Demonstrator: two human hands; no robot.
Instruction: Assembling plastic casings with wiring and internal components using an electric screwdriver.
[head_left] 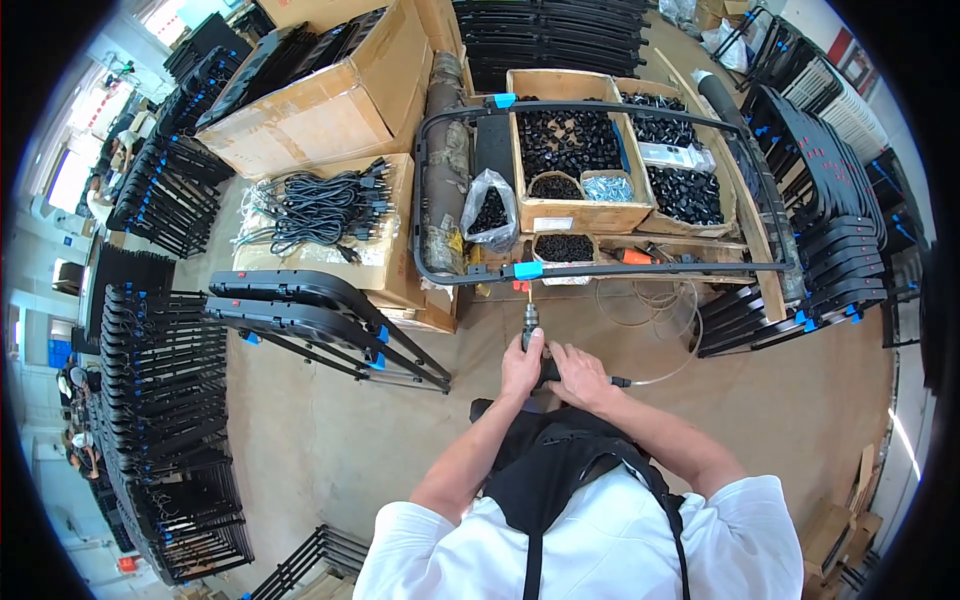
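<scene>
Both of my hands grip a pistol-shaped air drill (pixel 531 314) with a metal chuck, its tip pointing away from me. My left hand (pixel 519 368) wraps around its body behind the chuck. My right hand (pixel 581 376) closes around the rear part, where a thin clear hose (pixel 672 375) joins. Ahead of the tip lies the near rail of a black rounded tubular frame (pixel 650 269), resting across the workbench. A blue piece (pixel 528 269) sits on that rail close to the drill tip. Whether the tip touches the rail, I cannot tell.
Wooden boxes (pixel 575 217) of black and silver small parts stand inside the frame. A plastic bag (pixel 490 212) of black parts is beside them. Coiled black cables (pixel 325 210) lie on a carton to the left. Folded black frames (pixel 300 305) stand near my left; more stacks (pixel 840 265) stand right.
</scene>
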